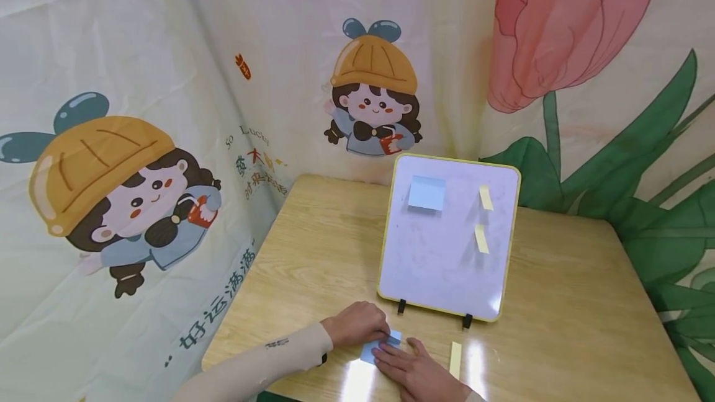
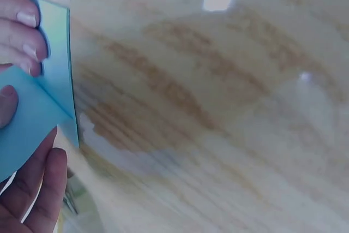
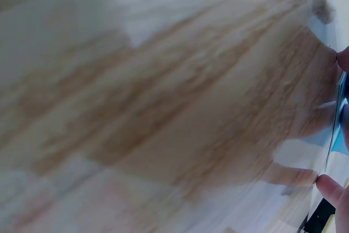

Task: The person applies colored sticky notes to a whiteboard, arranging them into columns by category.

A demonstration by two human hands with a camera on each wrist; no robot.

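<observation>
A pad of blue sticky notes [image 2: 59, 53] lies on the table in front of the whiteboard [image 1: 441, 247]. My left hand [image 1: 357, 324] pinches the top blue sticky note [image 2: 35, 121] between thumb and fingers. That sheet is bent up, and a crease line shows where it leaves the pad. Straight fingers of my right hand [image 1: 413, 370] press on the pad beside it. In the right wrist view only a few fingertips [image 3: 330, 189] and the pad's thin edge show at the right border.
One blue note [image 1: 427, 193] and two yellow strips, an upper strip [image 1: 486, 198] and a lower strip [image 1: 481, 239], stick to the whiteboard. Black feet [image 1: 467, 321] support it. A yellow strip pad [image 1: 455, 360] lies right of my right hand. Printed curtains [image 1: 290, 48] enclose the wooden table [image 1: 313, 241].
</observation>
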